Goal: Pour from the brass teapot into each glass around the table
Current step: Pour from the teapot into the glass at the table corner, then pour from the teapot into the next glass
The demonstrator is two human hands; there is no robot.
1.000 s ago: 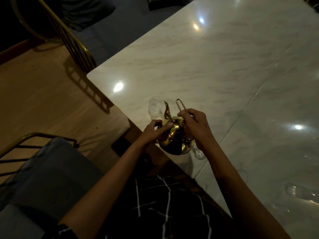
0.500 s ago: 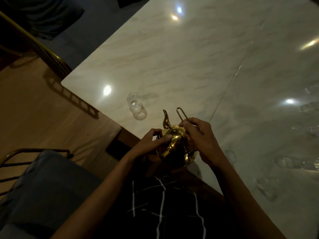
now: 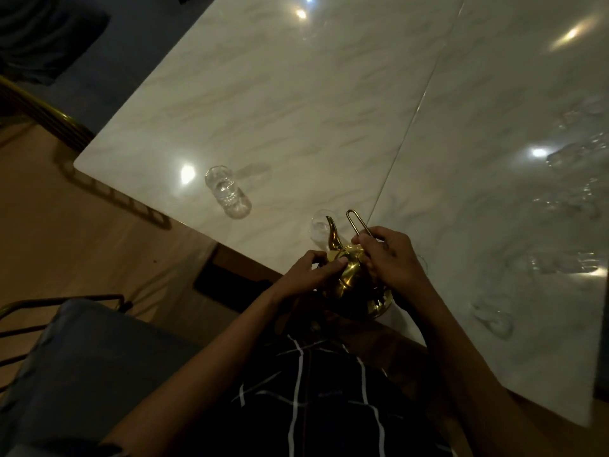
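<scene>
You hold the shiny round brass teapot (image 3: 349,278) at the pale marble worktop (image 3: 296,110) edge, left hand (image 3: 313,272) and right hand (image 3: 392,258) both clamped on it; its spout nears a small clear glass (image 3: 319,229), so tip gently next

This looks like a dining room in a home, dimly lit. A large glossy marble table (image 3: 329,103) fills the upper right of the frame, with cushioned chairs on gold metal frames at the lower left (image 3: 75,354) and upper left (image 3: 49,117), standing on a wooden floor (image 3: 82,239).
</scene>
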